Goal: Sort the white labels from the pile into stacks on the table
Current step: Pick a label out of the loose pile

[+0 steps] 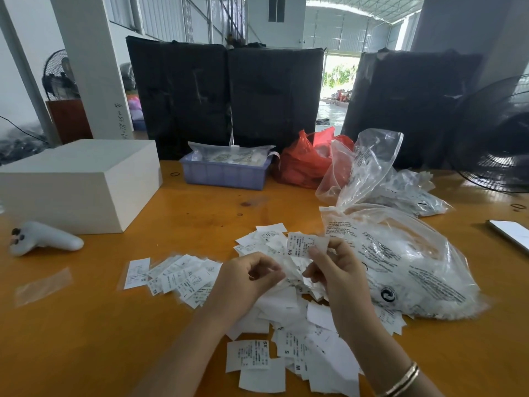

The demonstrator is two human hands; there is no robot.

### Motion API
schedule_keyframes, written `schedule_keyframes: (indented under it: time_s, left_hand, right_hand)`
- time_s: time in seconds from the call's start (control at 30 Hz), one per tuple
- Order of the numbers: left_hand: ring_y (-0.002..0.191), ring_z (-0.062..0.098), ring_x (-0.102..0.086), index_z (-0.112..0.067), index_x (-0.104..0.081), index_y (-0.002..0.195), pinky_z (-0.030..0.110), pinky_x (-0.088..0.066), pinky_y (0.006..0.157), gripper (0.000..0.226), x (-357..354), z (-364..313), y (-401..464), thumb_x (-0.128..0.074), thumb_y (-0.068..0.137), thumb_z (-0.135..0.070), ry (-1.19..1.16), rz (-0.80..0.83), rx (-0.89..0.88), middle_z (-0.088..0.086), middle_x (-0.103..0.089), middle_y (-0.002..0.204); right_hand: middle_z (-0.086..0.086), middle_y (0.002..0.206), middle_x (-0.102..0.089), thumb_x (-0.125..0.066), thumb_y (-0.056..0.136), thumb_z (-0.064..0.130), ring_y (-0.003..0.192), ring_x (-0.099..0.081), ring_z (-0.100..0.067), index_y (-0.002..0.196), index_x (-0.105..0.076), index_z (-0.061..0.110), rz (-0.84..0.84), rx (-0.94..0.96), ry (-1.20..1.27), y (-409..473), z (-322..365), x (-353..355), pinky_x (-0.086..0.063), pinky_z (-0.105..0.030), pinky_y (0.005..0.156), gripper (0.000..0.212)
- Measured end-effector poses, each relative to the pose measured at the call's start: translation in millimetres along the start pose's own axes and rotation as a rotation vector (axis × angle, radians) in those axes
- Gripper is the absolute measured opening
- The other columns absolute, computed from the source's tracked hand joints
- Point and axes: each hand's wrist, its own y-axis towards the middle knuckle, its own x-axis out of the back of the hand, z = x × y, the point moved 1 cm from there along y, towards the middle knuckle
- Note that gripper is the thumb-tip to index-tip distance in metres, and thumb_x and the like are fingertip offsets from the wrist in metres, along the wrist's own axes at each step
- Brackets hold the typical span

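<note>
On the wooden counter (86, 325), a loose pile of white labels (289, 313) lies in front of the person, spreading from the centre toward the near edge. The right hand (333, 267) pinches one label (305, 245) between thumb and fingers, held up above the pile; "XS" print is legible on it. The left hand (246, 277) is curled, fingertips closed on the edge of white labels at the top of the pile; its grip is clenched on them. A gold bracelet (403, 381) sits on the right wrist.

To the left of the pile, a fanned row of labels (174, 279) lies flat, apart from the pile. A strip of clear film (43, 285) lies further left.

Just right of the pile, touching it, sits a clear plastic bag (409, 270) with printed text, stuffed with white contents. Behind it stand further clear bags (372, 167) and a red bag (306, 159). A blue tray (224, 174) holding packets stands at the far side. A white box (83, 184) and a white handheld controller (43, 239) occupy the left. A phone (511, 232) lies at the right edge, near a black fan (498, 138). Black wrapped bundles (226, 96) stand behind the counter.
</note>
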Motion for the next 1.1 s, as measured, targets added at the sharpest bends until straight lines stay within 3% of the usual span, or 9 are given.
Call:
schedule_keyframes:
  time_s: [0.1,0.23,0.57,0.77,0.97,1.1]
  left_hand:
    - [0.068,0.015,-0.064,-0.032,-0.069,0.08,0.021,-0.051,0.062,0.006,0,-1,-1,-0.075,0.078,-0.03,-0.008,-0.009,0.004,-0.001,-0.07,0.073]
    - [0.066,0.004,-0.066,-0.033,-0.069,0.083,0.009,-0.048,0.061,0.005,0,-4,-1,-0.072,0.08,-0.031,-0.043,0.003,0.007,-0.008,-0.071,0.071]
    - [0.067,0.002,-0.066,-0.035,-0.071,0.084,0.009,-0.048,0.065,0.008,1,-5,-1,-0.069,0.084,-0.028,-0.077,0.042,-0.033,-0.011,-0.072,0.071]
    - [0.065,0.002,-0.065,-0.033,-0.071,0.081,0.007,-0.047,0.064,0.011,4,-8,-1,-0.064,0.078,-0.041,-0.142,0.012,-0.012,-0.01,-0.071,0.067]
    - [0.066,0.002,-0.068,-0.027,-0.072,0.079,0.008,-0.048,0.06,0.005,6,-10,1,-0.068,0.081,-0.028,-0.264,0.006,0.046,-0.006,-0.073,0.068]
    - [0.07,0.007,-0.069,-0.028,-0.074,0.069,0.011,-0.05,0.065,0.012,6,-9,1,-0.072,0.08,-0.023,-0.284,0.002,0.065,-0.003,-0.073,0.071]
  right_hand:
    - [-0.003,0.058,-0.064,-0.062,0.09,0.012,0.051,-0.057,-0.008,0.086,-0.059,0.015,0.028,0.051,-0.149,0,-3,-3,-0.043,-0.014,0.047,0.006]
    - [-0.001,0.058,-0.064,-0.061,0.09,0.013,0.053,-0.06,-0.008,0.085,-0.058,0.016,0.049,0.086,-0.227,-1,-6,-4,-0.044,-0.013,0.05,0.006]
    - [-0.001,0.056,-0.064,-0.061,0.091,0.011,0.048,-0.056,-0.005,0.089,-0.058,0.013,0.007,0.061,-0.166,0,-3,-3,-0.041,-0.013,0.044,0.004]
    - [0.002,0.056,-0.065,-0.06,0.091,0.008,0.046,-0.053,-0.003,0.09,-0.059,0.011,0.089,0.022,-0.173,1,0,0,-0.038,-0.013,0.042,0.003]
    - [0.003,0.066,-0.069,-0.061,0.089,0.007,0.056,-0.06,-0.005,0.09,-0.061,0.009,0.186,0.019,-0.245,5,2,6,-0.044,-0.013,0.049,0.002]
    - [-0.002,0.068,-0.069,-0.062,0.09,0.015,0.058,-0.058,-0.013,0.087,-0.063,0.019,0.087,0.024,-0.211,7,1,9,-0.044,-0.021,0.05,0.005]
